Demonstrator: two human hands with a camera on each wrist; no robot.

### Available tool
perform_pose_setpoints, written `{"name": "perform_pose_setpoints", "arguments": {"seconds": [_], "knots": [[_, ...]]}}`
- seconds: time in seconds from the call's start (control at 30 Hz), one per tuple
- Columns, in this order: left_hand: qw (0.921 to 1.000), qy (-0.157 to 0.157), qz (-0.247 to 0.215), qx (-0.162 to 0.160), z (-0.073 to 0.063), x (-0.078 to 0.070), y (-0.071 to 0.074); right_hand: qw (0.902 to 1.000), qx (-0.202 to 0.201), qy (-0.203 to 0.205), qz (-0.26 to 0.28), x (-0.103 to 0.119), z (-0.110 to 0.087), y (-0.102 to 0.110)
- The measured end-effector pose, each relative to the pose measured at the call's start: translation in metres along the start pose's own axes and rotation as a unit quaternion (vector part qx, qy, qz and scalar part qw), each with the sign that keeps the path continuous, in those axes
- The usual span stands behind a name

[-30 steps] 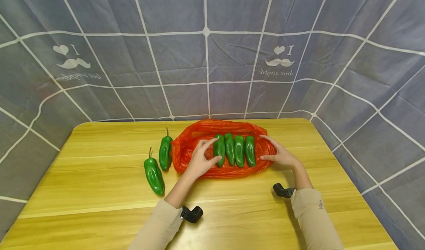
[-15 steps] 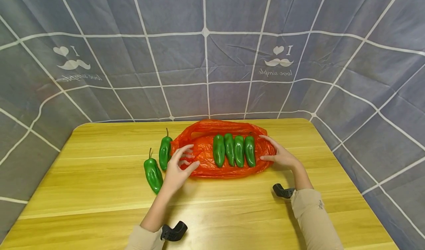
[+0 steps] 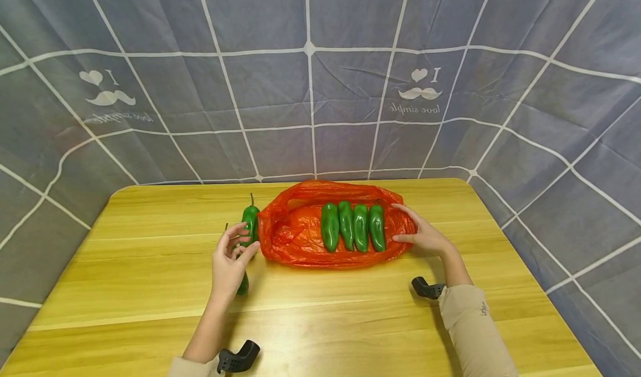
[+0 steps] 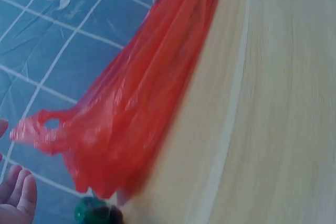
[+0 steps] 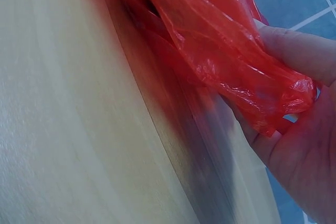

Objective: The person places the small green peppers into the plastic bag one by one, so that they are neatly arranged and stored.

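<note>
A red plastic bag (image 3: 320, 260) lies spread with its mouth facing up on the table. Several green peppers (image 3: 329, 227) lie side by side in its right half. My right hand (image 3: 425, 237) holds the bag's right end; in the right wrist view the red film (image 5: 215, 56) sits between thumb and fingers. My left hand (image 3: 227, 271), fingers loosely bent and holding nothing, is over a green pepper left of the bag, hiding most of it; its lower tip (image 3: 243, 286) shows. Another green pepper (image 3: 250, 217) stands out behind the left fingers, beside the bag's left end.
The wooden table (image 3: 350, 321) reaches back to a grey cloth (image 3: 350, 88) with white grid lines, which also hangs at both sides. Black camera mounts (image 3: 239, 357) sit on both wrists, close above the tabletop.
My left hand has left the leftmost pepper inside the bag and moved left, out of the bag, to over the peppers on the table. The right hand has stayed in place.
</note>
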State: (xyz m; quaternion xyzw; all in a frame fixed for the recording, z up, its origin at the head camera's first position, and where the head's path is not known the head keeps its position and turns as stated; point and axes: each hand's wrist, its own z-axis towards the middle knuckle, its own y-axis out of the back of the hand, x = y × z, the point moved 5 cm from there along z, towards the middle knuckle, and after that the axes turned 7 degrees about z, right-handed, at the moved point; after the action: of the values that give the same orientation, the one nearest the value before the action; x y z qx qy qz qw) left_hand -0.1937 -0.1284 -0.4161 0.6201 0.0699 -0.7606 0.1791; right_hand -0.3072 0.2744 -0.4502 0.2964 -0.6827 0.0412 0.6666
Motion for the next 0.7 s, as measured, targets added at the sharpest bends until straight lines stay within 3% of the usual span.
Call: {"name": "perform_pose_setpoints", "arguments": {"seconds": [0.33, 0.7], "knots": [[0.9956, 0.046, 0.047, -0.067, 0.000, 0.017, 0.031, 1.0000, 0.001, 0.000, 0.006, 0.000, 0.000, 0.001], [0.9857, 0.100, 0.124, -0.056, -0.005, 0.033, 0.044, 0.9999, 0.006, 0.001, 0.009, -0.001, 0.001, 0.002]]}}
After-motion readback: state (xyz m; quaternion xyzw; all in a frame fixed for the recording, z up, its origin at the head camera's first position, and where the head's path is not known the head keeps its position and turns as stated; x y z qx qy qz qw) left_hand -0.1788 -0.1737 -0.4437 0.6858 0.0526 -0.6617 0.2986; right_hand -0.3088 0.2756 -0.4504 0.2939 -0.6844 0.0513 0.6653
